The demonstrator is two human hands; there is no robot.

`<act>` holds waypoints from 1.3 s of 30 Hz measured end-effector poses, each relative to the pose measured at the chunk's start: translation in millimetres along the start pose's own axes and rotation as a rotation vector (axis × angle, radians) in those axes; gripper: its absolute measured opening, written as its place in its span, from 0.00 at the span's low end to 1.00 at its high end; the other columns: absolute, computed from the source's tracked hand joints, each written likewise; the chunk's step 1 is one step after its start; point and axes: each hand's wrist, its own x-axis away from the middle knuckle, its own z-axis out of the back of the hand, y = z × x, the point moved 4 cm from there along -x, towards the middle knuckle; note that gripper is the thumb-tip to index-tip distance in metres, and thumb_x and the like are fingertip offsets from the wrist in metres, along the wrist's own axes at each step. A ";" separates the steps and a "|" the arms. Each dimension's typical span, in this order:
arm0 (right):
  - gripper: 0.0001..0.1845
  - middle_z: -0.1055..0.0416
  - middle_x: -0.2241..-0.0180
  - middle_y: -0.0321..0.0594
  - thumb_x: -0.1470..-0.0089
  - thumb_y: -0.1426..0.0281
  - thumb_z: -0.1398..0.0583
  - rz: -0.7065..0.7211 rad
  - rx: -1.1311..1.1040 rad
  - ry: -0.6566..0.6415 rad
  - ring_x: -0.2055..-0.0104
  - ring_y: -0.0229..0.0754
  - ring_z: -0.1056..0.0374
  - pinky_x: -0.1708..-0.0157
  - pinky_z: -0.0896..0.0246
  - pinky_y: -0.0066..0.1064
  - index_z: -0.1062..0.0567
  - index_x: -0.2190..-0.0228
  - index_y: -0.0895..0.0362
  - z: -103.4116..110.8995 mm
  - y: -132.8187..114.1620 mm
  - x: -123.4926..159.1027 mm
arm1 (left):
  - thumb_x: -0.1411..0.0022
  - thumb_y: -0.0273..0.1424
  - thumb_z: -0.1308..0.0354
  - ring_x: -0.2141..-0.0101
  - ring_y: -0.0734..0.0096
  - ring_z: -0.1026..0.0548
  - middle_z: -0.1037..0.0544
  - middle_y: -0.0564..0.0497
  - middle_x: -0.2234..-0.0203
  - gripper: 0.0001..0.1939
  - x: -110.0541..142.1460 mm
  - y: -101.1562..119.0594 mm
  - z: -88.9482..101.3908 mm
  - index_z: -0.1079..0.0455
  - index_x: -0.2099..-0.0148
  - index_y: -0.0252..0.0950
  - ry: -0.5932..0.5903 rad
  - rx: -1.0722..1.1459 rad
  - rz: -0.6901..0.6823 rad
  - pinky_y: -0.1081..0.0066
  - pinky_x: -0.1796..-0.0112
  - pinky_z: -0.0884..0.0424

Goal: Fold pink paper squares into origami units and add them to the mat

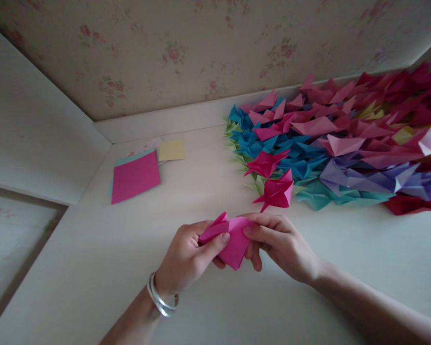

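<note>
A partly folded pink paper piece [232, 239] is held between both hands just above the pale table [93, 268]. My left hand [188, 256], with silver bangles on the wrist, pinches its left side, thumb on top. On the right edge, my right hand [278, 239] grips the paper with fingers curled. Just beyond the hands lie two finished magenta folded paper figures [277, 191], at the edge of a big heap.
A large heap of folded paper figures [345, 143] in pink, blue, purple, teal, green and red fills the back right. A stack of flat square sheets [134, 176], pink on top, and a yellow sheet [171, 150] lie at the back left by the wall.
</note>
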 end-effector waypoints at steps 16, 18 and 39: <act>0.10 0.23 0.82 0.39 0.48 0.73 0.39 0.000 -0.132 0.012 0.84 0.36 0.30 0.83 0.37 0.25 0.17 0.65 0.60 -0.4 1.3 1.5 | 0.44 0.30 0.32 0.74 0.73 0.22 0.17 0.51 0.73 0.05 -1.6 -12.5 2.6 0.17 0.64 0.38 0.061 0.311 0.076 0.77 0.74 0.24; 0.09 0.23 0.82 0.40 0.50 0.74 0.39 -0.002 -0.193 0.007 0.86 0.35 0.31 0.85 0.39 0.23 0.17 0.70 0.60 -1.8 -0.9 0.9 | 0.46 0.30 0.30 0.74 0.73 0.20 0.16 0.50 0.72 0.05 -1.2 -15.0 2.4 0.16 0.65 0.39 0.054 0.419 0.095 0.78 0.74 0.22; 0.05 0.23 0.78 0.35 0.47 0.71 0.31 0.158 -0.126 -0.033 0.76 0.33 0.27 0.74 0.33 0.21 0.21 0.71 0.58 -0.2 -4.2 4.0 | 0.43 0.31 0.33 0.74 0.73 0.18 0.15 0.50 0.72 0.08 5.7 0.0 2.1 0.16 0.62 0.35 -0.115 0.550 -0.050 0.81 0.72 0.21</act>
